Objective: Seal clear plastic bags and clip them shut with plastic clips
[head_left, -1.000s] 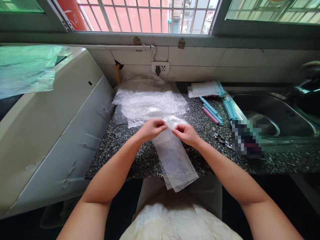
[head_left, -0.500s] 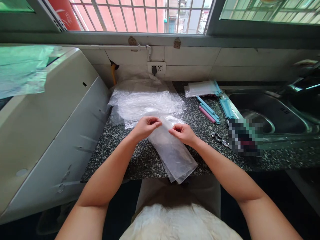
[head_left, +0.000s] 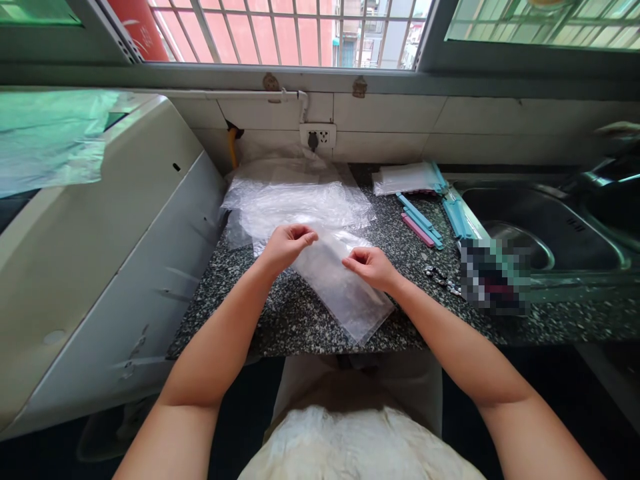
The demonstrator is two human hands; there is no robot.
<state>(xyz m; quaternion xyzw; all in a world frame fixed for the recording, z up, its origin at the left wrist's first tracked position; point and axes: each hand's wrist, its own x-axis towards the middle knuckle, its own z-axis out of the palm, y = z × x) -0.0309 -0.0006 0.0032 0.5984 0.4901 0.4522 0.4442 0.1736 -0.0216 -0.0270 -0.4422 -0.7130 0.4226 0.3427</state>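
Note:
A clear plastic bag [head_left: 345,293] lies slanted on the speckled granite counter [head_left: 280,320], its lower end near the front edge. My left hand [head_left: 286,245] pinches the bag's upper left corner with closed fingers. My right hand [head_left: 370,267] pinches its upper right edge, fingers also closed. Just behind the hands sits a crumpled pile of clear plastic bags [head_left: 295,200].
Blue and pink sealing clips [head_left: 421,225] and a flat stack of bags [head_left: 405,177] lie at the back right. A steel sink [head_left: 545,233] is to the right, with a blurred object [head_left: 493,277] at its rim. A white appliance [head_left: 95,253] borders the left.
Both hands have drawn the bag away from the counter's front edge, so its lower end no longer hangs over. My left hand moved slightly back and left.

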